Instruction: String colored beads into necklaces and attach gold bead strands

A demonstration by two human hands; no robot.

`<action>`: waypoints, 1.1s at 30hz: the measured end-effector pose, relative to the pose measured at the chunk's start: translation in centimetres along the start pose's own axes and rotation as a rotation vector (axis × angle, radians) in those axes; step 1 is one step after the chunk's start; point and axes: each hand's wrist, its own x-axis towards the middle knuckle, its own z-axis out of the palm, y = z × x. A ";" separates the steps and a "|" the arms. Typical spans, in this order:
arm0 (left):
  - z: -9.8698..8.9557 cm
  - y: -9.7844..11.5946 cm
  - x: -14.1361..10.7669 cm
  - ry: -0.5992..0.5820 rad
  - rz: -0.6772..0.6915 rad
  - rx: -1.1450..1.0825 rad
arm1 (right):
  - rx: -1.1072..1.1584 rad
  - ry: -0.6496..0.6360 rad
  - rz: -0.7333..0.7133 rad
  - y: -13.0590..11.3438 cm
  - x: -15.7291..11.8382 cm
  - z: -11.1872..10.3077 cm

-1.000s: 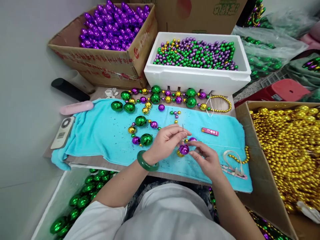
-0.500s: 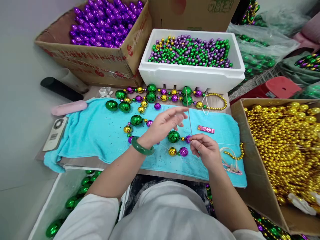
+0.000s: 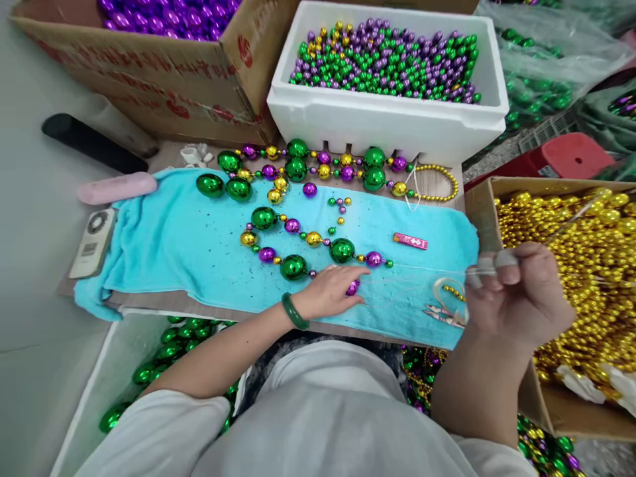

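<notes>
My left hand (image 3: 334, 291), a green bangle at its wrist, lies over the near end of a bead strand (image 3: 292, 266) on the turquoise towel. Its fingers and thumb sit around a purple bead (image 3: 353, 287), and its palm hides the beads beneath. My right hand (image 3: 519, 291) is raised at the towel's right end, closed, with pale wraps on some fingers. From it a thin needle (image 3: 579, 215) points up and right, slightly blurred. Clear thread (image 3: 427, 269) runs taut from the strand's far row, ending in a small green bead (image 3: 389, 264), to the right hand.
Small loose beads (image 3: 342, 210) and a pink packet (image 3: 410, 241) lie on the towel (image 3: 179, 245). Scissors (image 3: 444, 314) rest near my right wrist. A finished-looking strand (image 3: 348, 173) lies behind. A foam box (image 3: 387, 119) and cartons of purple and gold beads (image 3: 539, 397) surround the table.
My right hand has moved far right and up with the needle, drawing the thread out. My left hand has come down onto the strand, and the small loose beads are uncovered.
</notes>
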 end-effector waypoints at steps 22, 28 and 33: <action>-8.4 -6.2 -6.4 0.022 0.094 0.816 | -0.243 0.183 0.319 7.2 0.0 -5.5; -8.5 -4.0 1.2 0.203 -0.035 0.702 | -0.250 0.035 0.294 8.0 -0.5 -2.7; -6.8 -3.3 7.6 0.025 -0.163 0.677 | -0.284 -0.043 0.236 8.7 -1.4 -1.0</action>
